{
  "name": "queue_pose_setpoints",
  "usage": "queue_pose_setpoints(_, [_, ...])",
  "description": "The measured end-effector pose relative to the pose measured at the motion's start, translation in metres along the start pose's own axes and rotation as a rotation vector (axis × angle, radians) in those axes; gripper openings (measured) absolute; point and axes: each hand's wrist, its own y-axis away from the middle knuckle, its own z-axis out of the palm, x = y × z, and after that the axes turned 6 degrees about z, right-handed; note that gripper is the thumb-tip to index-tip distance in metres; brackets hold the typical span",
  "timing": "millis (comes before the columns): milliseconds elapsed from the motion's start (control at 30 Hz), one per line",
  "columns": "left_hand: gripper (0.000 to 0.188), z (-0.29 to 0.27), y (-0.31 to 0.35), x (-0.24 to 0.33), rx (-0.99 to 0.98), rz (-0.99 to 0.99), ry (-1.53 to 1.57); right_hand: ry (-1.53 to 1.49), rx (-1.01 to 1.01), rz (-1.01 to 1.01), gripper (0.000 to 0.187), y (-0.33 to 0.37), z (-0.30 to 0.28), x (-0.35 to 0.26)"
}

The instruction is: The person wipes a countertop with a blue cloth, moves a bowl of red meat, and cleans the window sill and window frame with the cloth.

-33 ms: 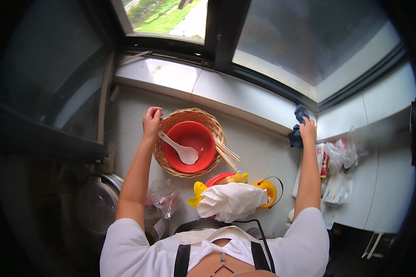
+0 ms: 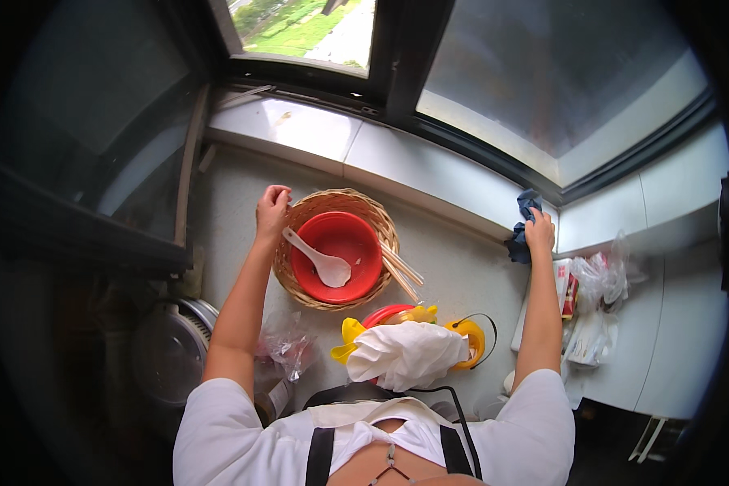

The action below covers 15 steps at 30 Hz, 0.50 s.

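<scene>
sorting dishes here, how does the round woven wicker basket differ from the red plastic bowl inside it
The round woven wicker basket is tan, with an open weave; the red plastic bowl is smooth and solid red. The basket is the wider one and rests on the counter, while the bowl sits nested inside it. The left hand touches the basket's rim, not the bowl. The bowl holds a white plastic spoon; the basket holds the bowl and light wooden chopsticks. Both are round and upright.
</scene>
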Motion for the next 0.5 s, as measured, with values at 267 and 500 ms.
queue_pose_setpoints(267, [0.015,-0.013,-0.006,-0.012,-0.040,0.092,-0.283,-0.261,0.028,-0.657,0.045,0.030,0.036,-0.205])
queue_pose_setpoints(500, [0.017,-0.034,-0.033,-0.023,0.073,0.211,-0.452,-0.263,-0.165,-0.897,0.055,0.082,0.030,-0.361])
